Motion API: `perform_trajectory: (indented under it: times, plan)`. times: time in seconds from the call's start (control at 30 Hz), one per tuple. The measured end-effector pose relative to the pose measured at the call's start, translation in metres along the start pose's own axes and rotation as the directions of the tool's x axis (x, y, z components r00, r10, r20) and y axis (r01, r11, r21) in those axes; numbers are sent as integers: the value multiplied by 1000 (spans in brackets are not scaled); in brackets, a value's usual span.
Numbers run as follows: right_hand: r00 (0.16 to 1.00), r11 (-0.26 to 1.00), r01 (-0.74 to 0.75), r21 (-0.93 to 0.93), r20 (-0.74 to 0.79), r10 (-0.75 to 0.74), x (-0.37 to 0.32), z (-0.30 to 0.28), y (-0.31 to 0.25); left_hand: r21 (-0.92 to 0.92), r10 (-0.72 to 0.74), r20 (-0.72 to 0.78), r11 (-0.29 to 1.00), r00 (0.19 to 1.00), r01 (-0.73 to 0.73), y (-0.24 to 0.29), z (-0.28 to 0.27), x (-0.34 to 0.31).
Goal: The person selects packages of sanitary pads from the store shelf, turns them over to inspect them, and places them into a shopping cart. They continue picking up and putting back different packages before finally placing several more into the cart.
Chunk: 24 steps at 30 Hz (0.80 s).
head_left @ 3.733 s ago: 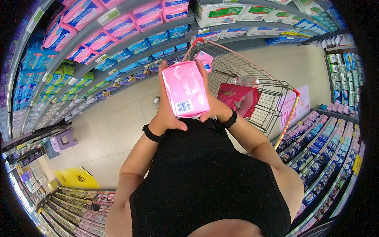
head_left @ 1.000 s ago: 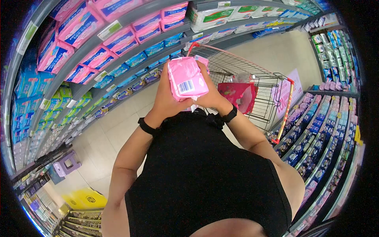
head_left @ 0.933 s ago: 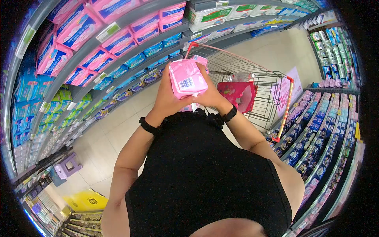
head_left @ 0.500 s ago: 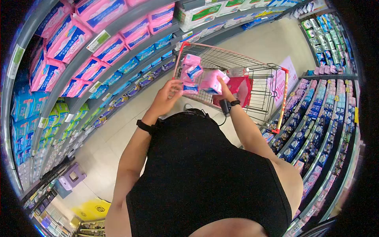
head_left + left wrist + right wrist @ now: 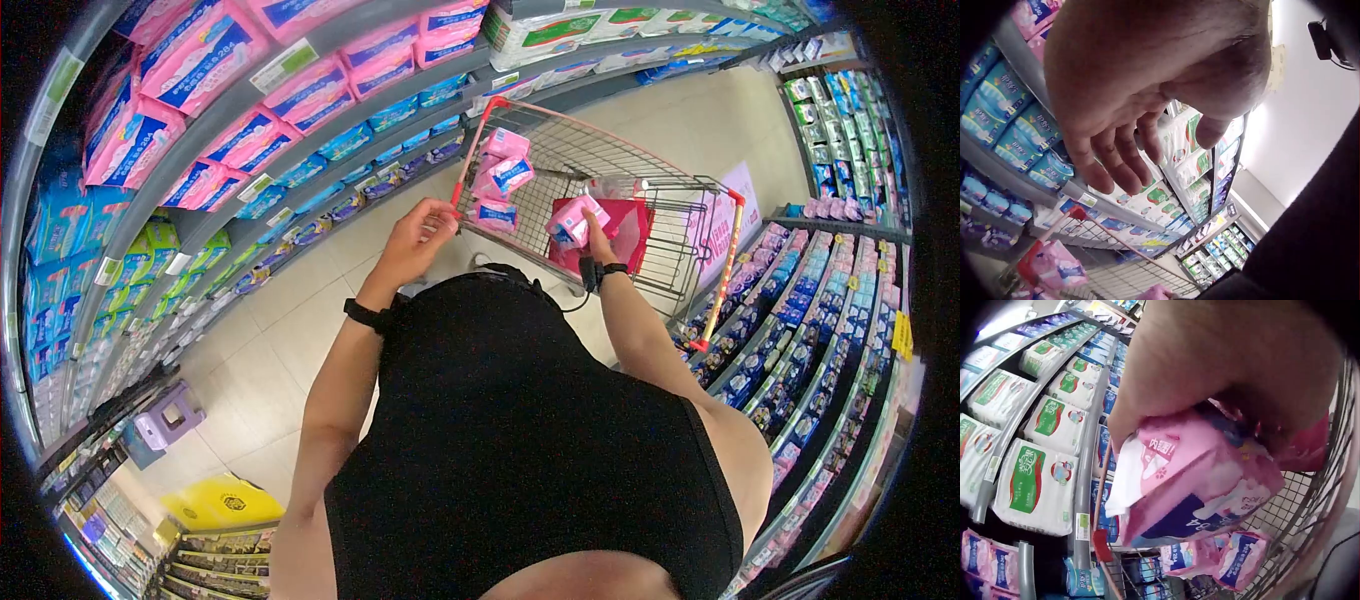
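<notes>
The right hand (image 5: 601, 238) grips a pink pack (image 5: 568, 224), its fingers around one end, above the wire basket of a shopping cart (image 5: 458, 193). The left hand (image 5: 418, 242) holds nothing; its fingers hang loosely bent near the cart's red left rim, and whether they touch it cannot be told. The gripped pack is to the right of the left hand, well apart from it. Between the two hands, toward the far left corner of the basket, more pink packs (image 5: 510, 175) lie in a loose group. A red bag (image 5: 630, 225) is in the cart just beside the right hand, with a clear bottle (image 5: 617, 186) on its far side. Stocked shelves (image 5: 345, 36) stand to the far left.
</notes>
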State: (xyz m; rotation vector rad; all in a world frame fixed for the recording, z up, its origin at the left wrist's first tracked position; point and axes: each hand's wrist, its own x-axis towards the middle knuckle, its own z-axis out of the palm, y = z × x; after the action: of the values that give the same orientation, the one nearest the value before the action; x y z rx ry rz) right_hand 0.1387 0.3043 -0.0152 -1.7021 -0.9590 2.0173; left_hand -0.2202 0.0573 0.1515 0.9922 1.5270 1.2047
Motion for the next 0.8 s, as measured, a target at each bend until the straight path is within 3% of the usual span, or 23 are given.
perform_trajectory:
  times: [0.17,0.27,0.37,0.47,0.6,0.7,0.8]
  plan:
    - [996,988,84,-126,27,-81,7,18,-16,7,66,-56,998,996,-66,2,2,-4]
    - [997,980,72,-184,-13,-76,19,18,-14,45,-17,3,999,1000,17,6,-3,-7]
    - [994,944,-91,-316,-92,66,37,4,-14,39,-17,-6,999,1000,18,5,-5,-12]
    - [935,754,79,-652,-213,-282,56,1,2,45,45,-73,998,996,-42,0,-4,-16]
    - [974,774,223,-592,100,-204,49,1,-11,65,28,-52,998,998,-25,-2,-4,-20]
    - [936,667,346,-660,297,-191,40,4,-24,67,-18,-13,998,1000,19,1,-4,-21]
    - [912,536,407,-740,359,-198,69,1,-18,50,-19,-6,999,1000,19,1,-2,-21]
